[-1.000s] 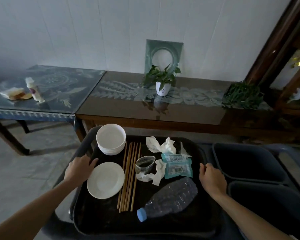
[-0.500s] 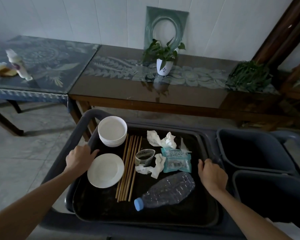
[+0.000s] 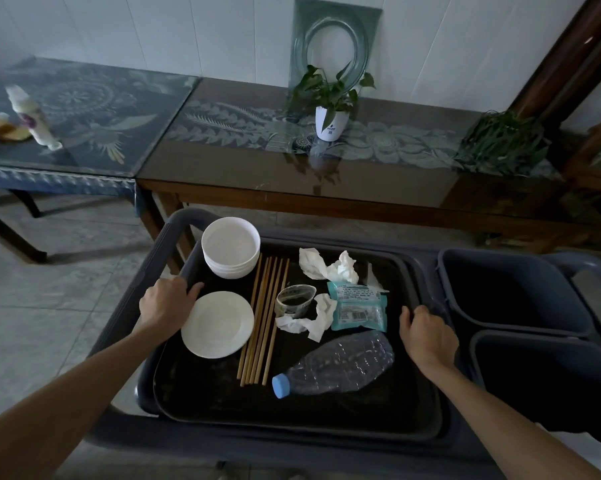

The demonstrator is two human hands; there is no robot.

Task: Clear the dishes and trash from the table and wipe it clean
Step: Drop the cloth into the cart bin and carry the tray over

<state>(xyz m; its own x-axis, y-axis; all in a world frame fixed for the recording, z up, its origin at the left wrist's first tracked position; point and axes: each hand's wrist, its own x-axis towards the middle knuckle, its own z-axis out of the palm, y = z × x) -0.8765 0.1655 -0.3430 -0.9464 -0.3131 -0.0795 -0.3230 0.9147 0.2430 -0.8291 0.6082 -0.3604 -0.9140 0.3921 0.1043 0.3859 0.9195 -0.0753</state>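
Both hands, left hand [image 3: 167,303] and right hand [image 3: 427,336], curl around the black tray [image 3: 292,407] rims at lower centre, seemingly steadying its bowls [image 3: 230,247], chopsticks [image 3: 262,320] and crushed bottle [image 3: 337,365] over the cart [image 3: 146,258].

- Black tray [image 3: 292,415]: wide and shallow, set in the grey cart top, holding the dishes and trash.
- Stack of white bowls [image 3: 230,247]: upright, far left corner.
- White plate [image 3: 217,324]: flat, near side of the bowls.
- Wooden chopsticks [image 3: 262,320]: parallel bundle, just right of the plate.
- Plastic cup [image 3: 294,300]: clear, tilted, among crumpled tissues [image 3: 330,266].
- Teal packet [image 3: 358,306]: flat, right of the cup.
- Crushed bottle [image 3: 337,365]: clear, blue-capped, lying on its side nearest.
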